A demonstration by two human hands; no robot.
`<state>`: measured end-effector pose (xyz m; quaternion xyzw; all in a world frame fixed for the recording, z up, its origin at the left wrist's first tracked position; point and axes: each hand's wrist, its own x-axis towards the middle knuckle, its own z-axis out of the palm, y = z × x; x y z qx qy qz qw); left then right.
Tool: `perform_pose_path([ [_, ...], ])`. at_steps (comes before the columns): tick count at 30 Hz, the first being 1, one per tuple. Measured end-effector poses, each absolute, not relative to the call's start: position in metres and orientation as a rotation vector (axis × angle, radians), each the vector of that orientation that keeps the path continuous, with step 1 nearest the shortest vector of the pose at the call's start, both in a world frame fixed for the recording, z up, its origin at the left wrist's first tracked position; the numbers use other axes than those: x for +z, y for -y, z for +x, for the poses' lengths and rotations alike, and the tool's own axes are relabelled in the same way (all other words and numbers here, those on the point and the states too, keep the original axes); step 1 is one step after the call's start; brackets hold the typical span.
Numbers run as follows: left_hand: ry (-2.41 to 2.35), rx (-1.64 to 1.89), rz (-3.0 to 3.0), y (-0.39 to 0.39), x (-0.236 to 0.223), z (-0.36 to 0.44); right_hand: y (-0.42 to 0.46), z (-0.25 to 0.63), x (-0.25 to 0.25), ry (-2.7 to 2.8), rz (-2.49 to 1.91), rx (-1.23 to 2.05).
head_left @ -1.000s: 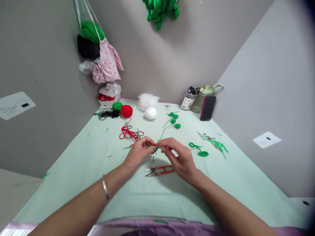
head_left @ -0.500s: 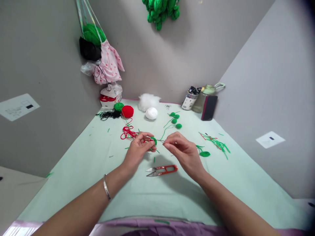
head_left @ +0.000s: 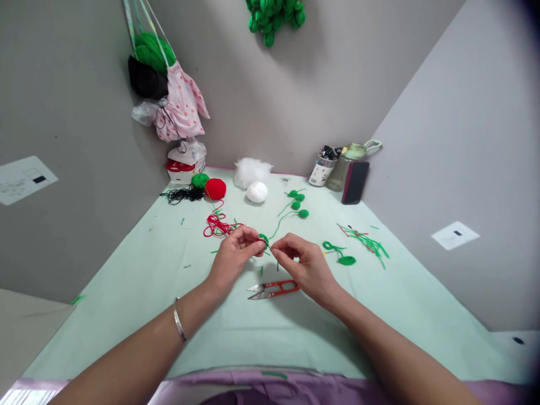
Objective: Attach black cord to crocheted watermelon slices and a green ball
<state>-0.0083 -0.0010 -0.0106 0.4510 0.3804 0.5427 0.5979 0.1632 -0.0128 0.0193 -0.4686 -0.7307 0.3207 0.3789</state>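
Note:
Pinched in the fingers of my left hand (head_left: 236, 253) is a small green crocheted piece (head_left: 264, 237), mostly hidden by the fingers, with a bit of red beside it. Thumb and forefinger of my right hand (head_left: 310, 267) are closed on a thin dark strand or needle (head_left: 269, 244) that meets the green piece; I cannot tell which it is. A short dark end hangs under the right fingers. Orange-handled thread snips (head_left: 276, 289) lie on the table below both hands, blades pointing left. To the right of my right hand rests a green crocheted leaf (head_left: 347, 260) with a looped stem.
Behind my hands are tangled red yarn (head_left: 217, 225), a red ball (head_left: 215, 189), black yarn (head_left: 183, 195), a white ball (head_left: 257, 192) and fluffy stuffing (head_left: 252, 172). Green balls on strands (head_left: 296, 205) and cut green strands (head_left: 367, 242) lie rightward. A phone (head_left: 355, 183) leans against a bottle (head_left: 337, 177).
My right hand has come closer to the left, and less of the thin dark strand or needle shows between them. The view has shifted slightly.

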Motion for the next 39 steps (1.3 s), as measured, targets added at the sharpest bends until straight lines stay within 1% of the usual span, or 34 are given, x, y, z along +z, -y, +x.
perform_pose_path([
  [7, -0.973, 1.267, 1.165, 0.002, -0.012, -0.008, 0.013, 0.162, 0.018, 1.819, -1.233, 0.871],
  [12, -1.118, 1.475, 1.455, 0.006, -0.01, -0.009, 0.012, 0.163, 0.018, 1.893, -1.18, 0.847],
  [15, -1.118, 1.62, 1.671, 0.008, -0.009, -0.013, 0.011, 0.166, 0.02, 1.954, -1.13, 0.729],
  [20, -1.106, 1.655, 1.812, 0.007, -0.008, -0.016, 0.01, 0.17, 0.02, 2.034, -1.091, 0.517],
  [22, -1.098, 1.643, 1.855, 0.007, -0.008, -0.017, 0.009, 0.172, 0.019, 2.069, -1.064, 0.361],
  [25, -1.081, 1.653, 1.886, 0.007, -0.008, -0.018, 0.009, 0.174, 0.017, 2.109, -0.993, 0.017],
  [27, -1.075, 1.687, 1.881, 0.008, -0.007, -0.019, 0.008, 0.176, 0.016, 2.13, -0.947, -0.133],
  [35, -0.984, 1.766, 1.888, 0.012, -0.006, -0.02, 0.009, 0.178, 0.014, 2.117, -0.882, -0.187],
  [39, -1.005, 1.713, 1.84, 0.009, -0.007, -0.019, 0.009, 0.176, 0.018, 2.087, -0.863, -0.207],
])
